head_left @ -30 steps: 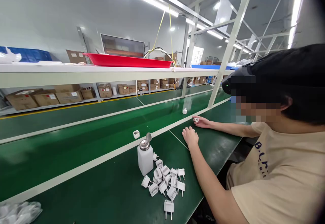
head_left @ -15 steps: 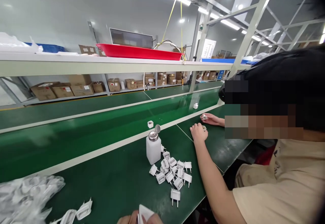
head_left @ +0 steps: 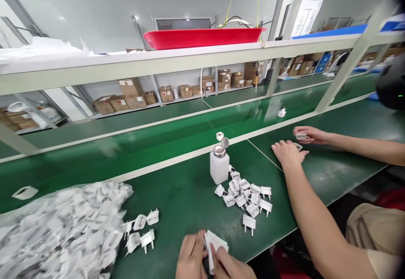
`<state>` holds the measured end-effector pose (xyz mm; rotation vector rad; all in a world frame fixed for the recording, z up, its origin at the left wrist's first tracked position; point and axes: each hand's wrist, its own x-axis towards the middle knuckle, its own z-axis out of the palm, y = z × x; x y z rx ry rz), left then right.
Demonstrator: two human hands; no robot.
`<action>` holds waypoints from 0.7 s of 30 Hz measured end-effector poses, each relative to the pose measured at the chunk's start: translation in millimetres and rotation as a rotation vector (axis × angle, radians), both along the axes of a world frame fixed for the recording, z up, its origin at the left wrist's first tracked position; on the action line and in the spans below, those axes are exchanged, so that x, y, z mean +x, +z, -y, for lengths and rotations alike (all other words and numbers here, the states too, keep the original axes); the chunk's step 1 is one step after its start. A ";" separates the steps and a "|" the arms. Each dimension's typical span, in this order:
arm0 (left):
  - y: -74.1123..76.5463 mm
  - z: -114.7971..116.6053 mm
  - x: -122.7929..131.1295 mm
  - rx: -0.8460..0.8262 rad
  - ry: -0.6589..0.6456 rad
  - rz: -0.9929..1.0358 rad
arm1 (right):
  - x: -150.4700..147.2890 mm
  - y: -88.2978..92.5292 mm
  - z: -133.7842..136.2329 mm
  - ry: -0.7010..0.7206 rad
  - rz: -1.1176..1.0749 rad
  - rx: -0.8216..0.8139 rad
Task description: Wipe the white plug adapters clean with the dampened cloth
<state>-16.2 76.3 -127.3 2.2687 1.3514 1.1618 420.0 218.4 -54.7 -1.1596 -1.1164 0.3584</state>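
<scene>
A white plug housing [head_left: 215,247] is being pinched right now between the left hand [head_left: 190,257] and the right hand [head_left: 230,267], fingers pressed in from both sides, down at the near edge of the view and in front of the one pump bottle [head_left: 219,166]. Just beyond that grip, to the near side of the bottle, a loose pile of plug housings [head_left: 243,196] is spread out, roughly fifteen by eye, though the overlapping makes an exact count impossible. A gap of green bench [head_left: 177,211] is left between the pile and the two hands. To the left of the bottle, five loose plugs [head_left: 139,228] are set down beside one clear bag of plug housings [head_left: 60,224], which is packed full and reaches the left edge of the view. Behind the bottle, the bench is bounded by a white rail [head_left: 177,159], and three single pieces are lying on the green conveyor [head_left: 126,144] past it. To the right of the bottle, two more hands, a co-worker's [head_left: 287,152], are held low on the bench, with one small piece [head_left: 301,136] gripped in the farther hand. Above the bottle, one red tray [head_left: 204,38] is seen on the shelf.
</scene>
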 end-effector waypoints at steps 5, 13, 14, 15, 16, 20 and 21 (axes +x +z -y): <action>10.9 16.8 8.8 -0.196 0.149 0.171 | -16.4 22.4 11.4 0.094 -0.079 -0.025; 27.5 46.5 40.2 -0.314 0.170 0.599 | -74.8 57.7 40.4 0.179 0.035 -0.110; 29.1 48.5 41.9 -0.322 0.177 0.618 | -92.0 55.7 54.1 0.183 0.071 -0.132; 30.4 50.2 42.9 -0.324 0.183 0.628 | -112.0 51.0 70.6 0.187 0.108 -0.160; 31.5 51.5 43.3 -0.321 0.184 0.629 | -134.0 43.8 89.2 0.194 0.146 -0.189; 37.0 54.5 41.4 -0.340 0.130 0.597 | -225.3 2.8 168.0 0.214 0.250 -0.275; 38.9 54.7 40.5 -0.361 0.121 0.596 | -244.3 -6.5 184.4 0.207 0.260 -0.289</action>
